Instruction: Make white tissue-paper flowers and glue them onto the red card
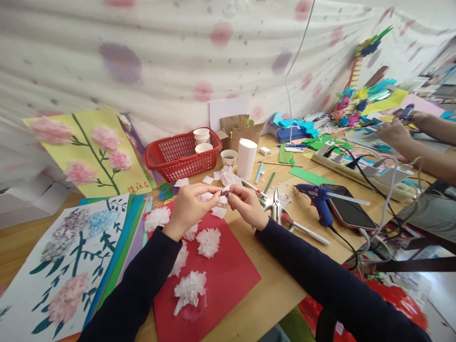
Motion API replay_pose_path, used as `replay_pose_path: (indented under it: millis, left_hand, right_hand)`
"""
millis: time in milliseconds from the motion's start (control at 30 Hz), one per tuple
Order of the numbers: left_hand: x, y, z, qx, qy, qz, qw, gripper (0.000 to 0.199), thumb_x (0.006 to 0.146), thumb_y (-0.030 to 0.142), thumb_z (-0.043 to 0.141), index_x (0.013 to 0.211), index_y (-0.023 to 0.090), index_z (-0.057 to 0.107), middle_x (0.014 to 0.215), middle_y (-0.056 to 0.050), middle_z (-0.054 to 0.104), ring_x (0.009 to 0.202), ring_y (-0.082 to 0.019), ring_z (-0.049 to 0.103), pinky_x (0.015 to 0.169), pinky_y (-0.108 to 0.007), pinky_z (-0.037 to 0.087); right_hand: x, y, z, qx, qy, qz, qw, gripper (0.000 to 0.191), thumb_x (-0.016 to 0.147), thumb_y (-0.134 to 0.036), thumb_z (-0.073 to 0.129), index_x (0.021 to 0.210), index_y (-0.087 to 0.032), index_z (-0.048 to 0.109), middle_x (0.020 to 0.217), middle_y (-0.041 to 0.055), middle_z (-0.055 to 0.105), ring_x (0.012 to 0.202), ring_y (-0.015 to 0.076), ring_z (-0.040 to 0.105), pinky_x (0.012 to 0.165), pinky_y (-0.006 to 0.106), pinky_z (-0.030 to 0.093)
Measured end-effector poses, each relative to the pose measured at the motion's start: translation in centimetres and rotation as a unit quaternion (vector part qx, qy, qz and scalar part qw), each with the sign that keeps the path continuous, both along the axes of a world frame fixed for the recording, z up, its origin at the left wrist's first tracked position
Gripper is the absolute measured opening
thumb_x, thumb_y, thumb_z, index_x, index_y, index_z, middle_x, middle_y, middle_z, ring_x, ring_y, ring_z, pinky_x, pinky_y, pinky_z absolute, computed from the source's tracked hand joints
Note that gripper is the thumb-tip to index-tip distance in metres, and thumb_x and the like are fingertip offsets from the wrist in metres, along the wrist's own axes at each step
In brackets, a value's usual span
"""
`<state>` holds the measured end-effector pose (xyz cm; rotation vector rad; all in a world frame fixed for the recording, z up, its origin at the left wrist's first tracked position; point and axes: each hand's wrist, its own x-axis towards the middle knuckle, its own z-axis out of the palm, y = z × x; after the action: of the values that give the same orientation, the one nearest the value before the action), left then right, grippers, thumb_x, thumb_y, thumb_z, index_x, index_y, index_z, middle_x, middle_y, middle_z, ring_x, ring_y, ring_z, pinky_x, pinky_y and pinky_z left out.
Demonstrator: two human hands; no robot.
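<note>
Both hands meet above the top of a red sheet (228, 280), fingertips pinched on a small white paper piece (224, 190). My left hand (194, 204) holds it from the left side, and my right hand (247, 204) from the right, with the fingertips nearly touching. Several crumpled white paper flowers lie on the red sheet, among them one near the middle (208, 242) and one lower down (190, 288) beside a pink patch. Loose white paper squares (218, 212) and a crumpled tissue (230, 175) are just below and behind the hands.
Behind stand a red basket (185, 164) with cups, a paper cup (228, 158) and a white roll (246, 159). Scissors (277, 206), a blue glue gun (318, 199), a phone (351, 206) and a power strip (366, 175) lie right. Flower pictures (81, 237) lie left. Another person's hands work far right.
</note>
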<state>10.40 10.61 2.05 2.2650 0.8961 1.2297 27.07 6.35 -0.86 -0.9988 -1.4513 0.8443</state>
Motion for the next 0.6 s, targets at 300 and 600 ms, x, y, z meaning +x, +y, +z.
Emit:
replay_pose_path:
  millis: [300, 600]
  left_hand:
    - [0.20, -0.18, 0.09, 0.015, -0.005, 0.006, 1.000, 0.015, 0.079, 0.018, 0.065, 0.082, 0.021, 0.079, 0.084, -0.002, 0.080, 0.079, -0.021, 0.074, 0.072, -0.029, 0.057]
    - [0.13, 0.02, 0.06, -0.035, -0.022, 0.003, 0.999, 0.014, 0.080, 0.021, 0.065, 0.082, 0.022, 0.079, 0.085, -0.002, 0.080, 0.081, -0.021, 0.075, 0.073, -0.029, 0.058]
  right_hand:
    - [-0.03, 0.05, 0.05, -0.005, 0.024, -0.002, 1.000, 0.032, 0.088, -0.047, 0.056, 0.072, -0.019, 0.054, 0.056, -0.0043, 0.045, 0.051, 0.0103, 0.041, 0.050, 0.025, 0.032]
    - [-0.08, 0.20, -0.36, -0.004, 0.054, 0.001, 0.999, 0.016, 0.083, -0.035, 0.058, 0.087, -0.019, 0.060, 0.059, -0.0047, 0.046, 0.050, 0.0105, 0.041, 0.050, 0.025, 0.034]
